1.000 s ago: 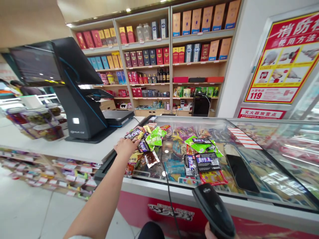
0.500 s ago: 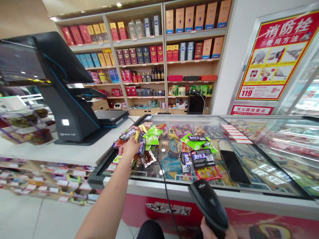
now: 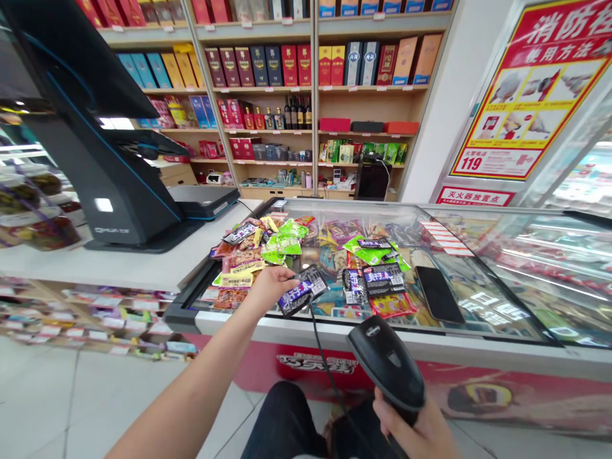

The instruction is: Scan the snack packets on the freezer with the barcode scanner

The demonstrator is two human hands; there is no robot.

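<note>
Between the fingers of my left hand (image 3: 271,285) is a black and purple snack packet (image 3: 302,291), held by its left end above the freezer's glass lid. My right hand (image 3: 415,424) is wrapped around the handle of a black barcode scanner (image 3: 386,363), whose head points toward the freezer. Beyond my left hand spreads a pile of mixed snack packets (image 3: 239,262), with bright green packets (image 3: 285,241) at its right side. A smaller heap lies further right, with green packets (image 3: 375,252), dark packets (image 3: 384,279) and a red-yellow packet (image 3: 392,305).
A black phone (image 3: 438,294) lies on the glass right of the smaller heap. The scanner's cable (image 3: 325,363) hangs over the freezer front (image 3: 306,328). To the left, a checkout terminal (image 3: 129,191) stands on a white counter (image 3: 138,268). Shelves of boxed bottles (image 3: 258,67) stand behind.
My left hand has come out of the left pile, moving right and nearer with a black and purple packet. The scanner has shifted slightly left. The view has tilted down.
</note>
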